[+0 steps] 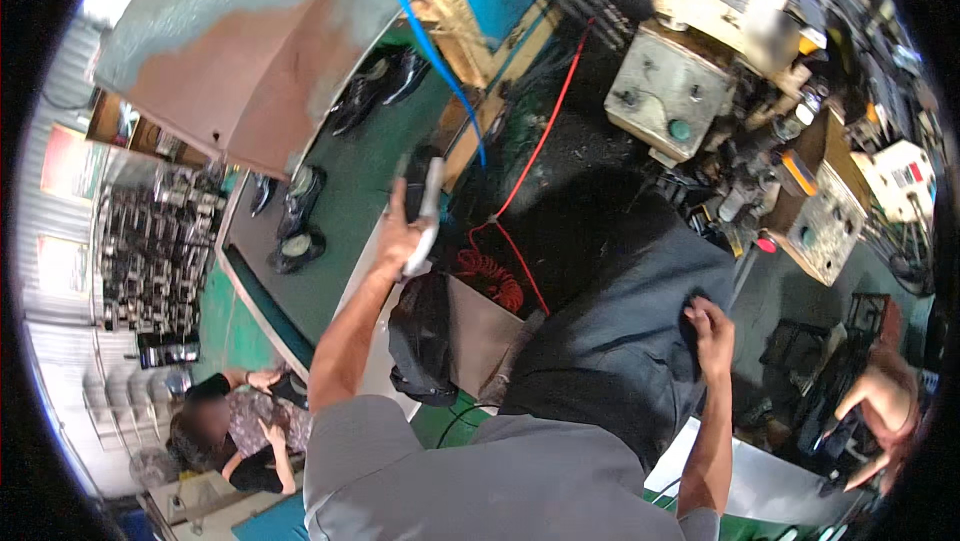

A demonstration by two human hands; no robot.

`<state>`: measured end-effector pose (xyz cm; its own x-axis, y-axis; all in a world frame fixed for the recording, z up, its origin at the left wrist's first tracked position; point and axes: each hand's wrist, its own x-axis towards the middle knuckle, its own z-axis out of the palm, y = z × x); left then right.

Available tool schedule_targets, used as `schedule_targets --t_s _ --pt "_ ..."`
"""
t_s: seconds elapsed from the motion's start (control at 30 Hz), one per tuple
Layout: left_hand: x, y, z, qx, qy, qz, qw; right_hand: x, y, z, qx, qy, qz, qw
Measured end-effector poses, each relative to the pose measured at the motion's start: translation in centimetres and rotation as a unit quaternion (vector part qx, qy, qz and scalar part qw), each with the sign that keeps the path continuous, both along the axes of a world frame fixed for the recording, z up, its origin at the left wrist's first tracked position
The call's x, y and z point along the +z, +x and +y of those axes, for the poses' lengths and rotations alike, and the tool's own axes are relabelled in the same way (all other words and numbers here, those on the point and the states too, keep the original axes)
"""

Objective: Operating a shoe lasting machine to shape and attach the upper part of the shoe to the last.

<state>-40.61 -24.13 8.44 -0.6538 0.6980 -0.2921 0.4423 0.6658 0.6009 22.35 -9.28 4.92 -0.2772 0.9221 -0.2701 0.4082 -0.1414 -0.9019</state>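
Observation:
My left hand (400, 239) is closed around a black shoe with a white sole (430, 203), held above the near edge of a green conveyor belt (350, 176). Motion smears the shoe a little. Several black shoes (297, 203) lie on the belt beyond and to the left of that hand. Over on the right, my right hand (712, 333) is beside my dark trouser leg, its fingers loosely bent and apart, with nothing visible in them. A black cloth-like thing (424, 341) is just below my left hand.
A rusty metal hood (270, 71) covers the belt's far part. Blue (425, 36) and red hoses (545, 131) hang ahead. Machines with metal boxes (668, 91) crowd the right. Co-workers sit at lower left (265, 426) and lower right (880, 401). A rack (150, 251) stands left.

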Motion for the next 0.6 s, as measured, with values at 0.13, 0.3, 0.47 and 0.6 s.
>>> schedule_targets --t_s 0.13,0.3,0.47,0.6 --pt "-2.2 -9.0 -10.0 0.039 -0.225 0.373 0.899 0.0 0.8 -0.3 -0.144 -0.094 0.152 0.973" --pt "-7.6 -11.5 -19.3 0.011 -0.384 0.286 0.878 -0.2 1.0 0.1 -0.168 -0.102 0.109 0.974" --pt "-6.9 -15.8 -16.1 0.042 -0.479 0.252 0.840 1.6 0.6 0.3 -0.118 -0.079 0.031 0.989" --pt "-4.3 -17.8 -9.1 0.081 -0.438 0.197 0.874 2.6 0.3 0.3 -0.088 -0.078 0.028 0.993"
